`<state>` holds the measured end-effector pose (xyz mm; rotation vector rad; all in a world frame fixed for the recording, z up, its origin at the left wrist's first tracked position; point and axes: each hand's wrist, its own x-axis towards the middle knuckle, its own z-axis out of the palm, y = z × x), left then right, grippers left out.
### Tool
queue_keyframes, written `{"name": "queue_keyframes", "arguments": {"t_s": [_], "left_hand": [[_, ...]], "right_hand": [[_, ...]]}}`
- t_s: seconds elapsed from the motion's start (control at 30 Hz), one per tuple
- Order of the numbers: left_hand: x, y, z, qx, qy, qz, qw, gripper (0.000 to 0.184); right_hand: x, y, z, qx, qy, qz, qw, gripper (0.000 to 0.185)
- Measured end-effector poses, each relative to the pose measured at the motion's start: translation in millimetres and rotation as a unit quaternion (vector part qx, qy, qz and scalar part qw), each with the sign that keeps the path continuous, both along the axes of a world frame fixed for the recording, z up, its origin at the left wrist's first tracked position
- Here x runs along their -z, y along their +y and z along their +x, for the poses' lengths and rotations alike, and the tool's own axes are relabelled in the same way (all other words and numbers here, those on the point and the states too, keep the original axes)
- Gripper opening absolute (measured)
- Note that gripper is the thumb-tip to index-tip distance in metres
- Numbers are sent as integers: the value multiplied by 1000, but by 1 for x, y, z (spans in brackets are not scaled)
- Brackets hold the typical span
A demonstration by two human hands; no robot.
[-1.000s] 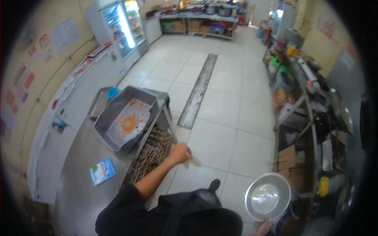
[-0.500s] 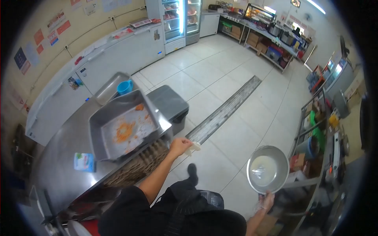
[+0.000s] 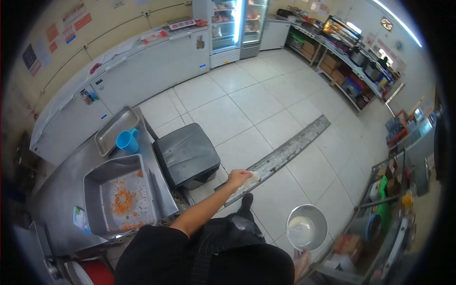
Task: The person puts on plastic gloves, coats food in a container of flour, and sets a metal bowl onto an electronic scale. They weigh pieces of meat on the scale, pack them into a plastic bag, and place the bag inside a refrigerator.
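Observation:
My left hand [image 3: 237, 178] is stretched out ahead of me over the floor, its fingers closed on a limp whitish piece [image 3: 255, 176]. That piece could be a cloth or a crumpled glove; I cannot tell which. Low on the right, my right hand [image 3: 301, 260], which seems to have a clear plastic glove on, grips the near rim of a metal bowl [image 3: 319, 223]. Pale, creamy liquid [image 3: 302, 229] lies in the bottom of the bowl.
Left, a steel table [image 3: 52, 190] bears a grey tub [image 3: 95, 190] with orange crumbs, a blue mug [image 3: 127, 141], a shallow tray [image 3: 108, 140] and a small packet [image 3: 80, 218]. Beyond it stands a lidded bin [image 3: 187, 152]. A drain grate [image 3: 294, 141] crosses the floor. Shelving [image 3: 375, 206] lines the right.
The view has shifted forward past the table; the tub and bin now sit lower and farther left. Both hands keep their hold, and the bowl appears lower and slightly farther left.

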<state>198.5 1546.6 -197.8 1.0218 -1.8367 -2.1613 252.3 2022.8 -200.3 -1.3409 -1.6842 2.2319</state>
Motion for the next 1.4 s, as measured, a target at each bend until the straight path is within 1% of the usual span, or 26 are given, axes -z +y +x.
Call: {"name": "queue_keyframes", "arguments": {"t_s": [0.07,0.17,0.23,0.27,0.3,0.37,0.4,0.47,0.53,0.57,0.63,0.67,0.77,0.8,0.83,0.87,0.93,1.0,1.1,1.13,1.17,1.23,1.27,1.3,1.33,1.4], "left_hand": [[-4,-10,-33,-47,-104,-177,978,25],[4,-30,-78,-63,-128,-201,969,25],[-5,-45,-103,-82,-170,-224,956,23],[-8,-50,-110,-101,-175,-229,952,23],[-10,-57,-120,-117,-177,-230,950,23],[-2,-72,-138,-153,-166,-245,943,21],[-2,-78,-146,-183,-173,-229,940,19],[-11,-92,-159,-218,-177,-212,936,17],[-16,-106,-167,-206,-166,-111,958,16],[-12,-110,-170,-207,-161,-110,959,16],[-5,-132,-185,-191,-214,-132,949,17],[30,-145,-199,-203,-231,-150,940,19],[42,-171,-210,-197,-233,-150,940,21],[43,-173,-211,-197,-232,-145,941,21],[32,-178,-209,-197,-267,-191,924,21],[26,-187,-205,-200,-303,-236,901,23],[25,-210,-196,-184,-319,-256,894,22],[11,-228,-175,-175,-309,-318,879,20],[-15,-254,-148,-172,-329,-383,846,16],[-22,-262,-140,-163,-335,-407,834,15],[-27,-268,-132,-164,-338,-406,833,15],[-35,-275,-117,-116,-370,-437,812,21],[-32,-270,-108,-123,-372,-436,810,21],[-23,-264,-100,-151,-406,-531,728,26],[-14,-255,-91,-174,-437,-615,633,32],[-9,-219,-67,-174,-349,-606,693,41]], "right_hand": [[-5,-30,-59,-91,71,-37,993,39],[18,-62,-174,-124,69,-37,989,39],[14,-100,-249,-176,52,-48,982,40],[12,-114,-277,-284,102,15,953,39],[7,-130,-301,-388,154,76,906,38],[-33,-180,-351,-350,116,-69,927,44],[-34,-191,-373,-368,106,-55,922,44],[-35,-212,-411,-354,119,-76,925,43],[-47,-227,-423,-370,137,-69,916,41],[-51,-233,-428,-377,155,-66,911,39],[-35,-238,-447,-364,148,-54,918,39],[-25,-242,-457,-348,133,-43,927,39],[-12,-253,-470,-354,146,-84,920,39],[-12,-259,-472,-338,131,-64,930,40],[-9,-257,-474,-342,130,-60,929,40],[-4,-256,-478,-353,134,-80,922,41],[2,-259,-490,-378,136,-96,911,42],[4,-260,-494,-367,102,-110,918,44],[-2,-272,-487,-384,82,-78,916,46],[7,-268,-486,-385,77,-79,916,46],[18,-263,-489,-381,88,-94,916,46],[36,-260,-499,-384,103,-110,911,45],[45,-260,-504,-388,91,-113,910,45],[46,-262,-506,-392,79,-116,909,45],[46,-263,-507,-401,78,-116,905,45],[28,-266,-487,-422,109,-81,896,45]]}}
